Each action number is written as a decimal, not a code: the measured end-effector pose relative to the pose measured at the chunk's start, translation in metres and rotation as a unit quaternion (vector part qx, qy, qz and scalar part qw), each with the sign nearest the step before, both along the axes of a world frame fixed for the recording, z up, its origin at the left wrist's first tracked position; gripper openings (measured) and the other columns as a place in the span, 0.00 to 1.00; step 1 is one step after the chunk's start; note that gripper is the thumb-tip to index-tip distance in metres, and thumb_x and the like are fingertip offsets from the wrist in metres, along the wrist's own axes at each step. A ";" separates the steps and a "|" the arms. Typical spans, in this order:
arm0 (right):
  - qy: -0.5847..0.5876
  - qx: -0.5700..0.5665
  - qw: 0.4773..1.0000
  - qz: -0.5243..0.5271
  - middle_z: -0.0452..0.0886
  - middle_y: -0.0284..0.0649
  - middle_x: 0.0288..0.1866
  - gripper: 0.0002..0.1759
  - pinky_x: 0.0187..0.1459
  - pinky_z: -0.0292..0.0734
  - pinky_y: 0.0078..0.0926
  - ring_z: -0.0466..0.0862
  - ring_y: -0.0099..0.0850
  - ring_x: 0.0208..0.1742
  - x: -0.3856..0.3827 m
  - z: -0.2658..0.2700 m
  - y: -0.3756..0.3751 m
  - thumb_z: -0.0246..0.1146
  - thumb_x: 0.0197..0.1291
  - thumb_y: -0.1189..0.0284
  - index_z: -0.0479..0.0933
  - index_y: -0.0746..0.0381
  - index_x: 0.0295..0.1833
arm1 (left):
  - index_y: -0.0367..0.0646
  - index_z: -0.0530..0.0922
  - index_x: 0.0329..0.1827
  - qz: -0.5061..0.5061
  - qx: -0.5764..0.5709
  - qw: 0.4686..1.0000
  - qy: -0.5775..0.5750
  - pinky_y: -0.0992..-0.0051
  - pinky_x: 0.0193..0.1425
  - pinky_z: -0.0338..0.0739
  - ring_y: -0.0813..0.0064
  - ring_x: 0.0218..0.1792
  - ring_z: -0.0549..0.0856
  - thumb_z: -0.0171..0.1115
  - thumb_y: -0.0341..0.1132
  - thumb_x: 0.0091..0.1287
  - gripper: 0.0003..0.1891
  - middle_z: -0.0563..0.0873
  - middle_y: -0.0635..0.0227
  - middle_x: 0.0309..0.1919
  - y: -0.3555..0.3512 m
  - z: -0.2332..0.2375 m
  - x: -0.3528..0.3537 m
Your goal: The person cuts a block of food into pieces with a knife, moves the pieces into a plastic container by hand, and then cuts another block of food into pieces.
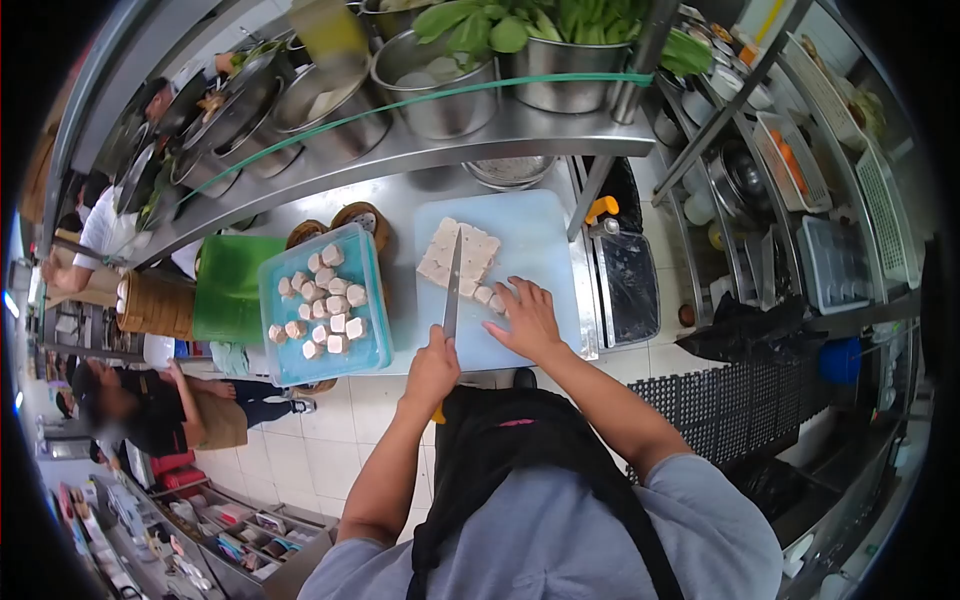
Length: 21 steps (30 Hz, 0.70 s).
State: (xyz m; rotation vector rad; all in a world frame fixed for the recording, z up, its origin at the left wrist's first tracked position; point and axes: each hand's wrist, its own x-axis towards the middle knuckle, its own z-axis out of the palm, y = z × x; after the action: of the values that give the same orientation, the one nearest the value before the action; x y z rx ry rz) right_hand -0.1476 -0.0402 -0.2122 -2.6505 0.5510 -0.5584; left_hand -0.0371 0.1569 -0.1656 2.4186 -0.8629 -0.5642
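My left hand [433, 368] is wrapped round the handle of a kitchen knife [453, 290], its blade pointing away from me. The blade lies over a pale, speckled slab [478, 256] that looks like a firm cake. This slab rests on a light blue cutting board [540, 228]. Several small cut cubes [484, 295] sit at the slab's near right corner. Right beside them is my right hand [527, 318], its fingers spread and fingertips at the cubes. To the left, a clear bluish plastic tub [373, 300] holds many similar cubes [338, 344].
A green board [238, 290] and bamboo steamers [157, 306] stand further left. Overhead, a steel shelf [420, 170] carries metal pots [435, 95] and leafy greens [560, 25]. A person [165, 410] stands at the left. Right of the board are a yellow-handled tool [601, 207] and a black bin [630, 290].
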 end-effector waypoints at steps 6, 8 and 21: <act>0.133 -0.048 0.990 -0.017 0.82 0.45 0.61 0.30 0.59 0.78 0.54 0.82 0.47 0.62 0.034 -0.041 0.006 0.67 0.69 0.49 0.78 0.53 0.69 | 0.36 0.69 0.59 -0.008 0.024 1.000 0.009 0.35 0.38 0.82 0.29 0.31 0.87 0.53 0.37 0.80 0.14 0.85 0.33 0.27 0.057 -0.014 -0.008; 0.122 -0.035 0.992 -0.005 0.83 0.45 0.57 0.25 0.56 0.79 0.55 0.84 0.48 0.58 0.031 -0.050 0.003 0.66 0.71 0.50 0.81 0.52 0.66 | 0.38 0.70 0.59 0.016 0.009 1.000 0.023 0.35 0.40 0.80 0.30 0.32 0.87 0.52 0.39 0.80 0.14 0.87 0.35 0.28 0.074 -0.029 -0.012; 0.133 -0.093 0.986 0.045 0.81 0.45 0.49 0.22 0.46 0.83 0.50 0.85 0.49 0.48 0.023 -0.029 -0.013 0.70 0.69 0.56 0.81 0.54 0.63 | 0.38 0.69 0.59 -0.028 -0.048 0.996 0.069 0.37 0.41 0.78 0.31 0.34 0.86 0.55 0.40 0.82 0.15 0.86 0.38 0.30 0.113 -0.013 0.005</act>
State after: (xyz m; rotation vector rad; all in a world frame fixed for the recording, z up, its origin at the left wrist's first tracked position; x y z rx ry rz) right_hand -0.1248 -0.0529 -0.2414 -2.9345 0.4704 -0.2383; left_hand -0.0317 0.2703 -0.1783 2.2465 -0.8815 -0.6869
